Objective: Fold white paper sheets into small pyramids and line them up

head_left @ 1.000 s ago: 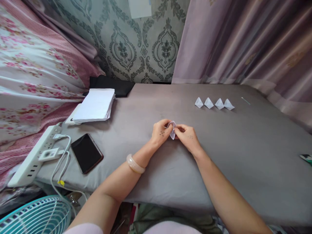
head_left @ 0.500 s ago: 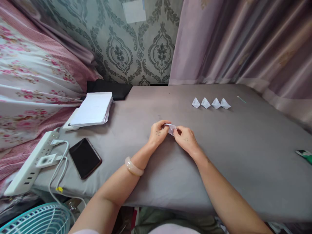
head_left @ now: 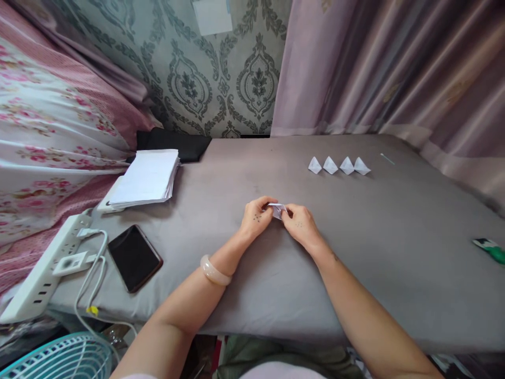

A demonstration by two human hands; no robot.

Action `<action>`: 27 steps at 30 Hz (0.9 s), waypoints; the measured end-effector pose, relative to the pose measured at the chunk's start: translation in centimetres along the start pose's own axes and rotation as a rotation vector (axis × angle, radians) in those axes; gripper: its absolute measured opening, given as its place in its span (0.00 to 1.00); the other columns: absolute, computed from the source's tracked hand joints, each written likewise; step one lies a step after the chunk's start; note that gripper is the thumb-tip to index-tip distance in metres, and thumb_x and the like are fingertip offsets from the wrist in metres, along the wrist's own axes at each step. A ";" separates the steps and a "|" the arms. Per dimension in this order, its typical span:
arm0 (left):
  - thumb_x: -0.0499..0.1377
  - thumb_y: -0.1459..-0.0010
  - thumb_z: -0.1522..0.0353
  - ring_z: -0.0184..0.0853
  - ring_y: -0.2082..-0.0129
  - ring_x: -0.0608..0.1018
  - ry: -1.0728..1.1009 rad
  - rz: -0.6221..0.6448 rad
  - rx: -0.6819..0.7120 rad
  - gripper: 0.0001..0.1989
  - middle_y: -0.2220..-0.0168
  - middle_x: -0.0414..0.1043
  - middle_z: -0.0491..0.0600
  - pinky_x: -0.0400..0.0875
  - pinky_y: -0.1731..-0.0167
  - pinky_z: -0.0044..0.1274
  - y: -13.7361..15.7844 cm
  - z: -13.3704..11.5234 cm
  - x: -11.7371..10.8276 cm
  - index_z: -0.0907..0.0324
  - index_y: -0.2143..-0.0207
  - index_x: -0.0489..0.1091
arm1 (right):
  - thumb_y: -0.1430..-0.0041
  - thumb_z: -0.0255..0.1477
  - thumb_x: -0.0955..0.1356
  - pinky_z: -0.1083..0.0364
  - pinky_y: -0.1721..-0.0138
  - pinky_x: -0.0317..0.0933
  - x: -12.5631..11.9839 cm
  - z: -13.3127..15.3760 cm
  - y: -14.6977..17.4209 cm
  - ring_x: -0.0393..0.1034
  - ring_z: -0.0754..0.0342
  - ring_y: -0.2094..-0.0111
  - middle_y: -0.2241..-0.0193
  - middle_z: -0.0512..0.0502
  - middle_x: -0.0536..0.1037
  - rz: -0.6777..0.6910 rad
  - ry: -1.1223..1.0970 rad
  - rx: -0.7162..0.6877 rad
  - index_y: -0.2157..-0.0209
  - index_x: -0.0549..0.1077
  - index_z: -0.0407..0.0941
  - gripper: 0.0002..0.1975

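Together, the left hand (head_left: 255, 218) and right hand (head_left: 300, 223) pinch a small folded paper (head_left: 277, 210) between curled fingers — it sits mid-table, above the grey cloth (head_left: 276, 295). Both forearms reach forward from the near edge, slanting inward — wrists well apart, fingertips nearly meeting.

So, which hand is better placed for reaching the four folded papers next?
Probably the right hand: it is nearer to the folded papers, with the left hand farther away. Both hold the small paper.
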State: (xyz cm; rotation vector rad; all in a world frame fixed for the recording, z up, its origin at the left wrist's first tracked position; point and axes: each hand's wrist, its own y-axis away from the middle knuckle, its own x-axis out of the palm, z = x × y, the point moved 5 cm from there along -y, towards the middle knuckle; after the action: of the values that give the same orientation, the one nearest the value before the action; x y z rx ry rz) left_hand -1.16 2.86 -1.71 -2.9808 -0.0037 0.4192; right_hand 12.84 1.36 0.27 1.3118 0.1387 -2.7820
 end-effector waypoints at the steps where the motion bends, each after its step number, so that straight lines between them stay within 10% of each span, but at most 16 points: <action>1: 0.53 0.51 0.74 0.32 0.71 0.77 0.020 -0.005 -0.037 0.15 0.71 0.77 0.49 0.71 0.69 0.21 -0.1 0.3 0.0 0.62 0.63 0.76 | 0.40 0.30 0.62 0.56 0.65 0.59 0.0 0.1 0.1 0.73 0.52 0.68 0.69 0.44 0.81 -0.003 0.004 -0.011 0.63 0.78 0.45 0.13; 7: 0.55 0.52 0.73 0.33 0.76 0.77 0.197 -0.069 -0.304 0.10 0.75 0.74 0.48 0.73 0.75 0.23 -0.7 2.1 -1.3 0.64 0.68 0.75 | 0.37 0.35 0.64 0.56 0.64 0.62 -0.9 2.4 1.4 0.72 0.54 0.64 0.58 0.43 0.76 -0.162 0.015 -0.222 0.57 0.75 0.47 0.12; 12: 0.57 0.50 0.70 0.32 0.78 0.77 0.223 -0.022 -0.370 0.07 0.78 0.72 0.48 0.73 0.76 0.21 -0.8 1.9 -1.8 0.64 0.75 0.73 | 0.37 0.31 0.64 0.57 0.66 0.62 -0.2 3.2 2.0 0.69 0.53 0.59 0.58 0.45 0.72 -0.031 0.219 -0.405 0.60 0.74 0.48 0.08; 27: 0.57 0.46 0.66 0.30 0.81 0.75 0.191 -0.015 -0.301 0.10 0.80 0.72 0.48 0.70 0.79 0.19 -1.3 1.7 -2.2 0.64 0.75 0.71 | 0.36 0.31 0.64 0.55 0.62 0.62 -0.1 3.2 2.1 0.69 0.52 0.57 0.57 0.44 0.72 0.000 0.288 -0.381 0.60 0.76 0.48 0.09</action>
State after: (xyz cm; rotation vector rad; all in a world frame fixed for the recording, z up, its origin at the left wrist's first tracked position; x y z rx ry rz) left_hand -3.73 4.32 -2.54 -3.3019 -0.0761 0.1402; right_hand 10.63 -1.04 2.24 1.5824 0.6449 -2.3830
